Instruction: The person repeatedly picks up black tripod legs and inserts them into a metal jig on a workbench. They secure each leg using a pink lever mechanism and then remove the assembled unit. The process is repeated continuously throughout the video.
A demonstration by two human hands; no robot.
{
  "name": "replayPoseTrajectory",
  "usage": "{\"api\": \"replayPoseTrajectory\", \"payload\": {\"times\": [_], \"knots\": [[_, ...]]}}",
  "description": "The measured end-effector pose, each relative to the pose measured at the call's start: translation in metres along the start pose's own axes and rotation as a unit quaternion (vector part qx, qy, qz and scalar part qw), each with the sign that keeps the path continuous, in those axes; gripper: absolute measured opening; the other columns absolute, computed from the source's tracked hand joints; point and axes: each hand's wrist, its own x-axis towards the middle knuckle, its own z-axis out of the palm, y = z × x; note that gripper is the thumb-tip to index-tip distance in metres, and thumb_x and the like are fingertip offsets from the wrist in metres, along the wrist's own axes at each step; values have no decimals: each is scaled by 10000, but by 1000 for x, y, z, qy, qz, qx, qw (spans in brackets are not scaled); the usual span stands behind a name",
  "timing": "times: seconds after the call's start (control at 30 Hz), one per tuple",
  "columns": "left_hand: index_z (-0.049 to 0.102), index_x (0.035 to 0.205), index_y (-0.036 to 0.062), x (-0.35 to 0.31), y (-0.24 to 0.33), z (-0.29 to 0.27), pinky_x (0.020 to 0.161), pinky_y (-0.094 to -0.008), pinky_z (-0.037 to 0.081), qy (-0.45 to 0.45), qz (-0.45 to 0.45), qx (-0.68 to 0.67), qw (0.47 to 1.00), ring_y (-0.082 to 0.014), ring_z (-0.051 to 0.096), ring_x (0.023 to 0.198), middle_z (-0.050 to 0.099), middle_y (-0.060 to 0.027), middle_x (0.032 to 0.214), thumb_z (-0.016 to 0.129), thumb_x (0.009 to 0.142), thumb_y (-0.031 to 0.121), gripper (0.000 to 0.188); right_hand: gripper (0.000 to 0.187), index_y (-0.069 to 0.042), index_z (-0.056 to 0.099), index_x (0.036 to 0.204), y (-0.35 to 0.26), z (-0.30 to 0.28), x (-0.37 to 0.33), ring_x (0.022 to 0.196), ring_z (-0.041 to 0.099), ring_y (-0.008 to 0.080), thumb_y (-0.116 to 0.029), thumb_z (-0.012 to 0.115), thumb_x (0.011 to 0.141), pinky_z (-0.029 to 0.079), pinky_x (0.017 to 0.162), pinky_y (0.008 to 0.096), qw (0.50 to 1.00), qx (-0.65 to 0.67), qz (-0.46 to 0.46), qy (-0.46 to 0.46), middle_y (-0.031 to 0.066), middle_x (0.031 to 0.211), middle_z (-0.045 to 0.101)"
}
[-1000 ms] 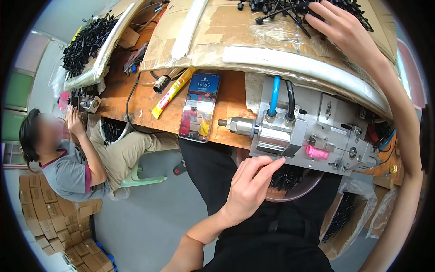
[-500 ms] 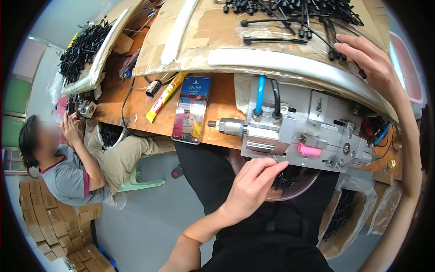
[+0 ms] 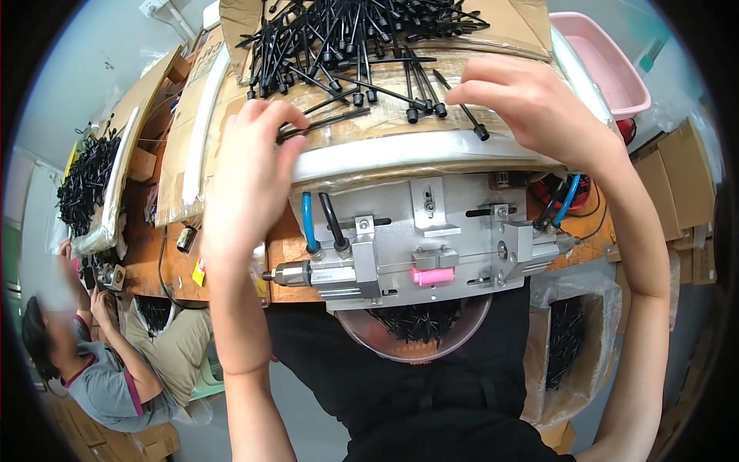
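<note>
My left hand [image 3: 250, 158] is over the front left of the cardboard-topped board, slightly blurred. Its thumb and forefinger are apart, beside the left ends of thin black rods [image 3: 336, 118] lying there. Across the board, my right hand [image 3: 531, 108] has its fingers bent, the fingertips closed at a slanting black rod [image 3: 466, 112] with a thick knobbed end; its thumb is mostly hidden. Between my arms sits a silver metal fixture [image 3: 396, 208] with a cylinder at each side. A pink sleeve [image 3: 433, 276] is on its middle holder, away from both hands.
A heap of black rods [image 3: 339, 46] covers the board's back. A clear bowl [image 3: 416, 358] of black pieces is below the fixture. At right are a pink basket [image 3: 608, 65] and a plastic-lined box [image 3: 531, 385]. A co-worker [image 3: 115, 385] sits at left.
My left hand has risen from the fixture's front edge to the rods on the board. The view has shifted right; my right hand stays over the board among the rods.
</note>
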Motion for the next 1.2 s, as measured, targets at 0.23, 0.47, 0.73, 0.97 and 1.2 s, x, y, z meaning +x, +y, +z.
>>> {"api": "replayPoseTrajectory", "payload": {"times": [0.23, 0.47, 0.73, 0.97, 1.2], "knots": [[636, 960, 1, 17, -3, -17, 779, -286, 481, -183, -109, -175, 961, -167, 591, 846, 627, -64, 922, 647, 833, -9, 128, 202, -46, 658, 973, 6, 2, -11, 808, 650, 296, 17, 646, 782, 518, 699, 365, 995, 103, 8, -4, 98, 850, 651], [699, 982, 7, 3, -2, -15, 819, -316, 496, -109, 7, -169, 980, -230, 637, 909, 660, -93, 999, 692, 834, 26, 149, 199, 21, 652, 1083, -13, -19, -24, 923, 672, 188, -85, 635, 916, 529, 734, 270, 845, 394, 318, 172, 129, 1021, 693], [710, 1014, 51, 9, 26, 2, 706, -314, 509, 88, 50, -90, 991, -250, 655, 764, 677, -96, 958, 676, 858, 33, 161, 271, 42, 613, 1111, -26, -36, -36, 861, 703, 206, -200, 600, 989, 557, 659, 276, 776, 397, 395, 289, 153, 960, 701], [710, 1004, 36, -4, 5, 13, 732, -303, 535, 29, 39, -119, 992, -215, 666, 769, 690, -105, 930, 654, 855, -2, 164, 204, 34, 626, 1053, -41, -30, -46, 777, 684, 178, -150, 625, 964, 540, 632, 252, 791, 357, 389, 310, 129, 891, 698], [713, 1119, 55, -8, -10, 11, 863, -224, 488, -51, -45, -166, 984, -75, 625, 925, 696, -11, 1015, 624, 925, 21, 216, 239, -27, 729, 1025, -43, 2, -41, 740, 619, 122, -208, 726, 868, 491, 674, 227, 881, 143, 422, 158, 53, 873, 719]]}}
